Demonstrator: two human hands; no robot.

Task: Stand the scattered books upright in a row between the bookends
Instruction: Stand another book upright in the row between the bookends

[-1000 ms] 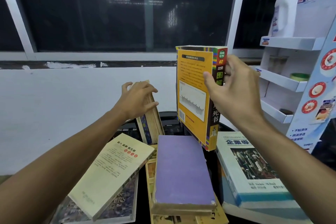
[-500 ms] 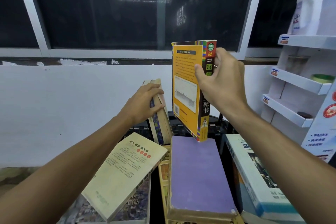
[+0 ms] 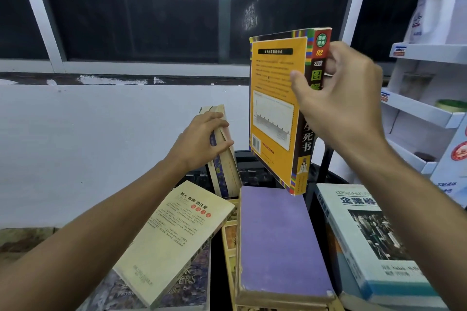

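My right hand grips a thick yellow book by its dark spine, holding it upright in the air above the table. My left hand rests on a couple of standing books that lean to the left at the back. Lying flat in front are a cream paperback, a purple hardback and a white-and-blue book. More books lie under them. The black bookend shows behind the yellow book.
A white wall and a dark window stand behind the table. A white display shelf with a detergent bottle stands at the right, close to my right hand.
My right hand has carried the yellow book a little to the left and nearer the leaning books. My left hand stays on the standing books.
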